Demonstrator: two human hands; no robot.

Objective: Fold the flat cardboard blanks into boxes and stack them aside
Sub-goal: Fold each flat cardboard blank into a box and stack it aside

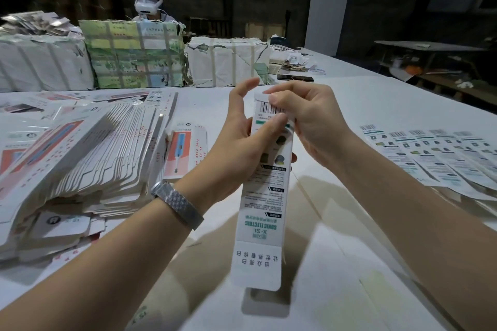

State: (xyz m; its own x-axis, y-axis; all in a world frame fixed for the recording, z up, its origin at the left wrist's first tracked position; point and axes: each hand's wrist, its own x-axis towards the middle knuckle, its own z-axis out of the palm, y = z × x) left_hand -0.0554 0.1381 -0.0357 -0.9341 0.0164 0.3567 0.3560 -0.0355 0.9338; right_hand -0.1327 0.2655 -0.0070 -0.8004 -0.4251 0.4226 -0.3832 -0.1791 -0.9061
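1. Right now my left hand (243,140) grips the long white box (265,196) from its left side, thumb laid across the printed face just under the barcode, the other fingers reaching up behind it.
2. My right hand (309,126) pinches the far end of the box, fingertips curled onto the rounded top flap beside the barcode.
3. That box is held up off the white table (363,105), between my two forearms, its long axis running away from me; the near end flap with dark characters hangs open toward me and casts a shadow on the tabletop.
4. On my left wrist sits a metal mesh watch band (177,204).
5. To my left lies a slumped pile of flat blanks (80,158), white with red-and-blue print, fanned so their edges show.
6. Just right of that pile, one folded box (185,150) with a blue toothbrush picture lies flat on the table.
7. To my right, a row of finished boxes (435,158) lies side by side, barcodes at the far end.
8. Across the table stand wrapped, taped bundles (134,54), and behind them sits a person wearing a white headset (148,4).
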